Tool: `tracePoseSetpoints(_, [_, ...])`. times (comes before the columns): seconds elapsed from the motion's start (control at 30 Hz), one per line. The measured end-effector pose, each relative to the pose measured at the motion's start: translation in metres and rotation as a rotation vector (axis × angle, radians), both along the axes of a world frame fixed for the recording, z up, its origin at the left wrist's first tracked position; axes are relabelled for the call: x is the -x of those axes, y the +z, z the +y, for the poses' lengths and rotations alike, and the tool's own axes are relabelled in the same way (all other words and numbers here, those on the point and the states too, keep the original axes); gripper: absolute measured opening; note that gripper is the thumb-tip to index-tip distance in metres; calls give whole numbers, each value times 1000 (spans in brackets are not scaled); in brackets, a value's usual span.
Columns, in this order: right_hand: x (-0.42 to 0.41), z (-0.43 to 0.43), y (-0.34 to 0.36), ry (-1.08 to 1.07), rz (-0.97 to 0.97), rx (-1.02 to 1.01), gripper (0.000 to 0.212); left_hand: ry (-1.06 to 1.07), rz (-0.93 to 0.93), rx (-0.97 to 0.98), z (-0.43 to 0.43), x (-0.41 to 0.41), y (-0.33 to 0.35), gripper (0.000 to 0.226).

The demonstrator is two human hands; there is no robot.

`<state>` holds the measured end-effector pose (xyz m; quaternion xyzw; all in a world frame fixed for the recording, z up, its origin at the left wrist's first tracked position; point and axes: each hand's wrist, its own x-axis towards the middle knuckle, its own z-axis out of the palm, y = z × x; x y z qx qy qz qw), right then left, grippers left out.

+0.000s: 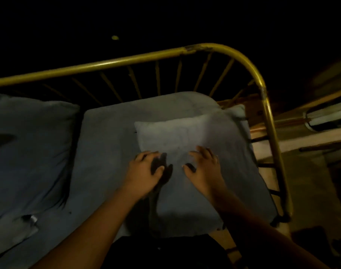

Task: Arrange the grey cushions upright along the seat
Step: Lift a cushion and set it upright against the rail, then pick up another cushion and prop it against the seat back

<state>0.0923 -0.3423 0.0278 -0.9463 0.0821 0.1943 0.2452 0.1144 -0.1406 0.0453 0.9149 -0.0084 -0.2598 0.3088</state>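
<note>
A small light grey cushion (171, 134) lies on the large grey seat cushion (107, 152) of a bench, near its right end. My left hand (146, 169) rests with spread fingers at the small cushion's near left edge. My right hand (202, 167) lies flat on its near right part, fingers apart. Neither hand grips anything that I can see. A second large grey cushion (28, 148) covers the seat to the left.
A yellow metal rail (127, 60) with thin spindles curves around the back and the right side of the bench. Wooden slats (262, 152) show past the cushion's right edge. Pale planks and clutter (317, 121) lie at the right. The surroundings are dark.
</note>
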Motion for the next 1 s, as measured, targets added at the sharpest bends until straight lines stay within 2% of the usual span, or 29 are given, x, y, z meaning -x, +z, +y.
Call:
tracePoseSetpoints(0.07, [-9,44,21,102,-54,-37,49,56,-52,17,41,7,25,69])
tracePoseSetpoints(0.2, [-31,145,69,247,-143,-110,48,166,-168,13,140,17,75,68])
tracePoseSetpoints(0.37, [-57,282,127,512,-219,-112,48,321,-334,-76,271,33,133,61])
tracePoseSetpoints(0.5, [-67,389,173,622,-341,-146,41,420,-402,-95,366,46,174,65])
tracePoseSetpoints(0.67, [-81,512,227,751,-478,-260,32,595,-561,-151,479,62,215,49])
tracePoseSetpoints(0.73, [-90,560,238,833,-521,-251,33,696,-548,-181,529,64,213,43])
tracePoseSetpoints(0.9, [-129,657,231,946,-421,-99,52,889,-350,-320,651,82,171,60])
tracePoseSetpoints(1.0, [-151,700,217,892,-365,-101,61,1046,-248,-252,692,92,144,62])
